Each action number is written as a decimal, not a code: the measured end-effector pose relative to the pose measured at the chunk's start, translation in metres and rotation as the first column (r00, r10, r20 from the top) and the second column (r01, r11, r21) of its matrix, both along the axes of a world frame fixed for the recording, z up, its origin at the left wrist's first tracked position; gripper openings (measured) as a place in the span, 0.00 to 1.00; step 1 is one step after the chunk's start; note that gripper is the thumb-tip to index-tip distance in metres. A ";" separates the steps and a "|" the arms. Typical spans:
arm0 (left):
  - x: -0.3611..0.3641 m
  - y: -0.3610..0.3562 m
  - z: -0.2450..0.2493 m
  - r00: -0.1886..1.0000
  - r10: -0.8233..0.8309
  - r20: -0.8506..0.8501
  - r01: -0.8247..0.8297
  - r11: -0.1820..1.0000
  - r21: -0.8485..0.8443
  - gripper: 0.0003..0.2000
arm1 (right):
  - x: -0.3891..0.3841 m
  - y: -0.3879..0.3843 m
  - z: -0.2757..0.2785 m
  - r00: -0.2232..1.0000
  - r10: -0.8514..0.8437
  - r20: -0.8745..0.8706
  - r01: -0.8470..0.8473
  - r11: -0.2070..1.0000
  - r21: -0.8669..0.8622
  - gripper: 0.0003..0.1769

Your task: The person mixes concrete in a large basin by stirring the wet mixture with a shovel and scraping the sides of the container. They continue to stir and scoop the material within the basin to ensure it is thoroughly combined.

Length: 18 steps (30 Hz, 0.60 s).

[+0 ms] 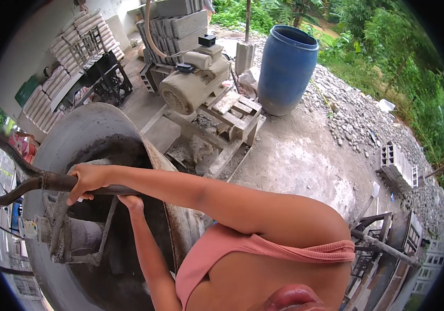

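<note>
Head view, the only view. The tool (pixel 58 182), dark, with a D-shaped grip, is at 9 o'clock. Its shaft crosses in front of the open drum (pixel 58 139); its D-grip projects toward the outer edge at 9 o'clock. The working end is not visible.

The right hand (pixel 90 180) is clamped around the shaft from above, just beside the D-grip. The left hand (pixel 130 202) meets the shaft from below, toward 3 o'clock of the right hand; its fingers are hidden, so how far it is closed cannot be told. The 2 hands are apart along the shaft, a spacing that likely gives leverage and steadies the tool.

A crusted paddle assembly (pixel 81 237) sits inside the drum at 8 o'clock, beneath the tool as seen here; the raised shaft presumably keeps the hands clear of it.

At 11 o'clock, a motor (pixel 184 92) rests on a timber frame (pixel 230 122), presumably to lift it off the ground. A blue barrel (pixel 288 72) stands upright at 1 o'clock. Hollow blocks (pixel 396 168) lie at 3 o'clock. Bags (pixel 88 39) are stacked against the wall at 10 o'clock, probably to save floor space.
</note>
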State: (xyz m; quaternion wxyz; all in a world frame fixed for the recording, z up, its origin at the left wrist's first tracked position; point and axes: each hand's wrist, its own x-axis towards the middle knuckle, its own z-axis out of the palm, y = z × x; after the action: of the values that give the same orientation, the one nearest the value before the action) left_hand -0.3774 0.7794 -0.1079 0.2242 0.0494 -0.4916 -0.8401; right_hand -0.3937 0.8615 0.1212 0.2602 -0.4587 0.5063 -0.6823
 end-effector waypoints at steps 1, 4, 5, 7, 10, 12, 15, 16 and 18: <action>0.001 -0.001 0.000 1.000 -0.008 0.013 0.007 1.000 0.028 0.20 | 0.001 0.001 0.000 1.000 0.000 0.011 0.000 1.000 -0.003 0.15; -0.003 -0.004 -0.007 0.999 0.011 -0.035 -0.012 1.000 -0.012 0.20 | 0.000 0.001 0.000 1.000 0.017 0.025 -0.017 1.000 -0.019 0.15; -0.003 -0.005 -0.010 0.999 0.012 -0.034 -0.012 1.000 -0.013 0.20 | 0.000 0.000 0.000 0.999 0.018 0.027 -0.017 1.000 -0.019 0.15; -0.001 -0.003 -0.008 0.999 0.016 -0.029 -0.017 0.999 -0.034 0.20 | 0.000 -0.001 -0.001 0.998 0.042 0.036 -0.041 0.999 -0.034 0.15; 0.000 -0.003 -0.004 1.000 0.007 0.013 -0.007 0.999 0.037 0.20 | 0.001 -0.001 -0.001 0.998 0.047 0.049 -0.044 0.998 -0.048 0.15; 0.000 -0.002 -0.004 1.000 0.007 0.006 -0.007 0.999 0.040 0.20 | 0.002 -0.001 -0.001 0.997 0.048 0.053 -0.046 0.998 -0.050 0.15; 0.001 -0.003 -0.006 1.000 0.006 -0.012 -0.006 1.000 0.029 0.20 | 0.003 -0.003 -0.003 0.996 0.063 0.065 -0.059 0.996 -0.061 0.15; 0.001 -0.004 -0.008 1.000 0.005 -0.023 -0.004 1.000 0.015 0.20 | 0.003 -0.004 -0.004 0.995 0.075 0.073 -0.070 0.995 -0.070 0.15; 0.001 -0.006 -0.009 1.000 -0.006 -0.024 0.007 1.000 0.018 0.20 | 0.002 -0.005 -0.004 0.995 0.081 0.064 -0.076 0.995 -0.070 0.15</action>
State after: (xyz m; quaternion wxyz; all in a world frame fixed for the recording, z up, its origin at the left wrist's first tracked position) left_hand -0.3761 0.7736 -0.1166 0.2268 0.0400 -0.4813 -0.8458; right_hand -0.3913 0.8564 0.1173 0.2878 -0.4637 0.4555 -0.7033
